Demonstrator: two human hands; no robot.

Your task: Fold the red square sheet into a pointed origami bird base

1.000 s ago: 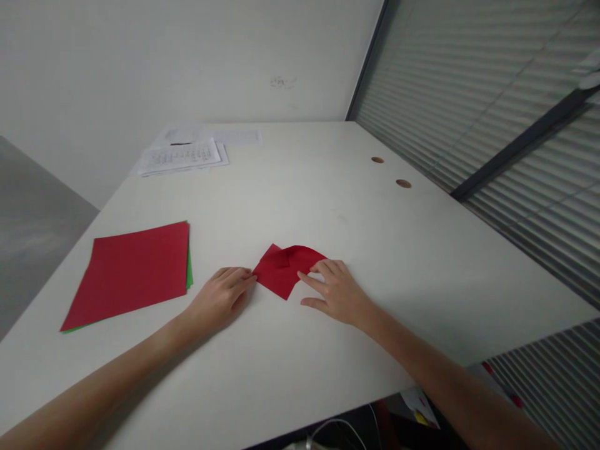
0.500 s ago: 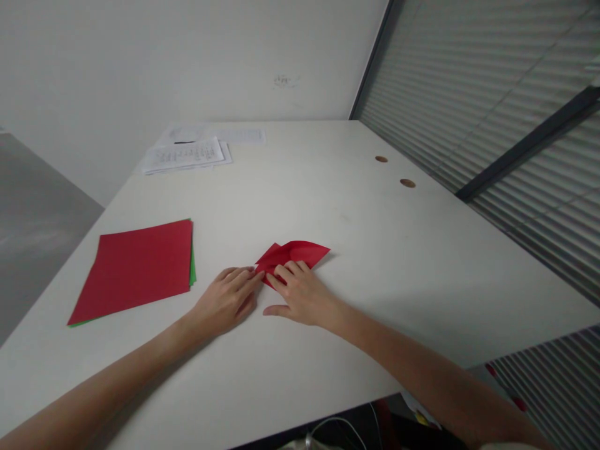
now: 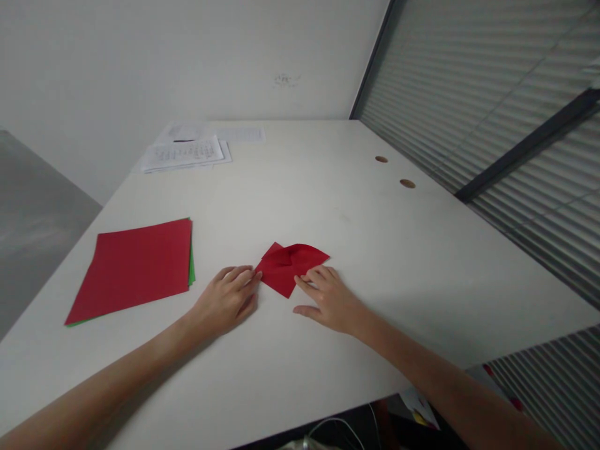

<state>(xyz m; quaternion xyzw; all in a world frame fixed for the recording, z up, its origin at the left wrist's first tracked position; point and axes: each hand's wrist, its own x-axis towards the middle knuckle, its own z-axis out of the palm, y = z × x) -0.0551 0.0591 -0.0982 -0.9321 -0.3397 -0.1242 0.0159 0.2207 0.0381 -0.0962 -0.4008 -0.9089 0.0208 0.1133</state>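
Note:
A folded piece of red paper (image 3: 284, 275) lies on the white table in front of me, with creased layers, a raised fold along its far side and points to the right and toward me. At its left corner, the fingertips of my left hand (image 3: 228, 294) press down; the fingers lie forward on the table, with the thumb apart below. My right hand (image 3: 330, 297) rests on the right lower edge of the paper, index fingertip touching it, fingers stretched and thumb spread away. Neither hand is wrapped around the paper.
Left of my hands lies a stack of red sheets (image 3: 135, 265), with a green sheet (image 3: 192, 272) showing under its edge. Written papers (image 3: 185, 153) lie at the far left. Two round holes sit near the right edge, beside window blinds (image 3: 469, 81). A cable (image 3: 337, 422) hangs below the front edge.
My right hand has slid right and slightly toward me across the folded red paper, uncovering its middle and near point. The raised fold has lowered a little. My left hand stays at the corner.

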